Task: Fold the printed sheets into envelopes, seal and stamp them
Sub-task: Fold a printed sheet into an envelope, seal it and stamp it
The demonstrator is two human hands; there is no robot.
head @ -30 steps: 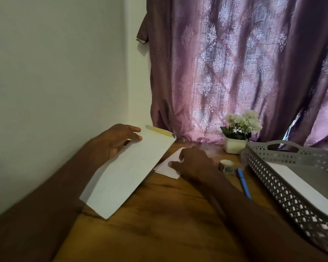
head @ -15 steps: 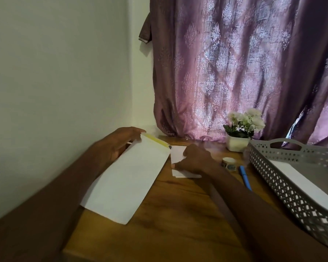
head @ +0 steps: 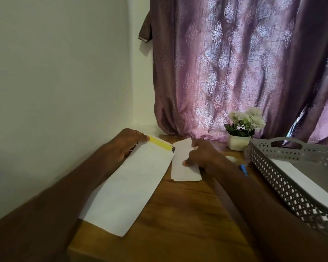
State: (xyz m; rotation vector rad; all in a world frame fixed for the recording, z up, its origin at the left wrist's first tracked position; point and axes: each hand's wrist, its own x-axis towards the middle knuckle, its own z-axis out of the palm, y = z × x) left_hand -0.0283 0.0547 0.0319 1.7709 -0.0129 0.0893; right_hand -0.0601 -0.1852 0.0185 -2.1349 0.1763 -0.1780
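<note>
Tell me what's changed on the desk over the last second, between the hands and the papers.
The right hand has turned the folded sheet from slanted to nearly upright on the table, beside the envelope's open end, and now pinches it. The left hand keeps holding the envelope by its yellow-strip end. The basket, flower pot and blue pen stayed put.

No legible text, label or number anywhere — envelope (head: 129, 188) and folded sheet (head: 184, 167) both blank.

Left hand (head: 124, 145) holds the white envelope (head: 129, 188) by its yellow-stripped end — right hand (head: 204, 155) pinches the folded sheet (head: 184, 168).
</note>
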